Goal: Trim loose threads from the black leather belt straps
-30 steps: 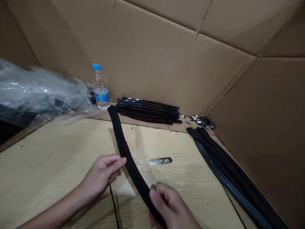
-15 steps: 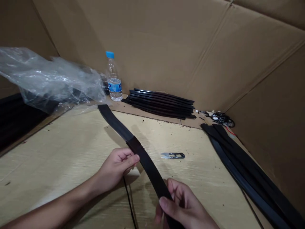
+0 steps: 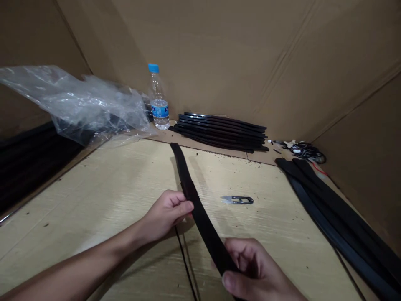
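A long flat black strip (image 3: 208, 228) runs diagonally above the table, its far end pointing toward the back. Partway along it, a thicker sleeve-like section has a jagged edge. My left hand (image 3: 175, 211) pinches the strip just below that section, thumb on top. Closer to me, my right hand (image 3: 253, 267) grips the lower part between thumb and fingers. A thin black cord (image 3: 184, 259) hangs down from beneath my left hand. Right of the strip, thread snips (image 3: 237, 200) lie on the table, touched by neither hand.
A water bottle (image 3: 160, 104) stands at the back beside a crumpled clear plastic bag (image 3: 94, 108). A stack of thin black strips (image 3: 222, 131) lies along the cardboard wall (image 3: 219, 54). More black strips (image 3: 332, 217) lie at right, near tangled cords (image 3: 305, 151).
The strip's far end has swung to the right, so the strip now points more directly away from me. Both hands have shifted slightly right in view, keeping their hold. The camera view has turned slightly.
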`<action>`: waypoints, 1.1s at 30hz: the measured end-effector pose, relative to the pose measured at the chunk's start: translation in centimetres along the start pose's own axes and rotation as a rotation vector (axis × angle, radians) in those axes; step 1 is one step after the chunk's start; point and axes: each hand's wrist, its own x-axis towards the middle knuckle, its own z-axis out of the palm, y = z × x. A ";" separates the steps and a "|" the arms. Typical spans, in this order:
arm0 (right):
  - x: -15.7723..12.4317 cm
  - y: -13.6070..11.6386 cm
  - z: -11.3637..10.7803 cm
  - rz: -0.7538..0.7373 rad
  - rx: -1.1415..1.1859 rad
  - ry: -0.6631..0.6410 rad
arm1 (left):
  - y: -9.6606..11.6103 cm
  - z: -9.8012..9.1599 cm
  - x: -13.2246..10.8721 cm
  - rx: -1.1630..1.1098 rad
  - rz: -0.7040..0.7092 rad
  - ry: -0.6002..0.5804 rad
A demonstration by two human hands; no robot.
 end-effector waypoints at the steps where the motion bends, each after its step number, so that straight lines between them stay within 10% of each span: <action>1: 0.0 0.0 0.0 0.027 0.002 -0.037 | 0.1 0.1 0.0 0.027 -0.010 0.002; 8: 0.7 1.0 0.3 0.015 0.095 -0.006 | 0.6 0.5 0.0 0.155 0.035 0.070; 19: 0.6 1.6 1.5 0.243 0.295 0.413 | 1.1 1.2 -0.1 0.304 0.007 0.109; 24: 0.7 1.8 0.9 0.312 0.330 0.326 | 1.1 1.0 -0.1 0.300 0.023 0.111; 33: 1.4 3.1 0.6 -0.024 0.263 0.097 | 0.8 0.8 -0.2 0.265 0.012 0.075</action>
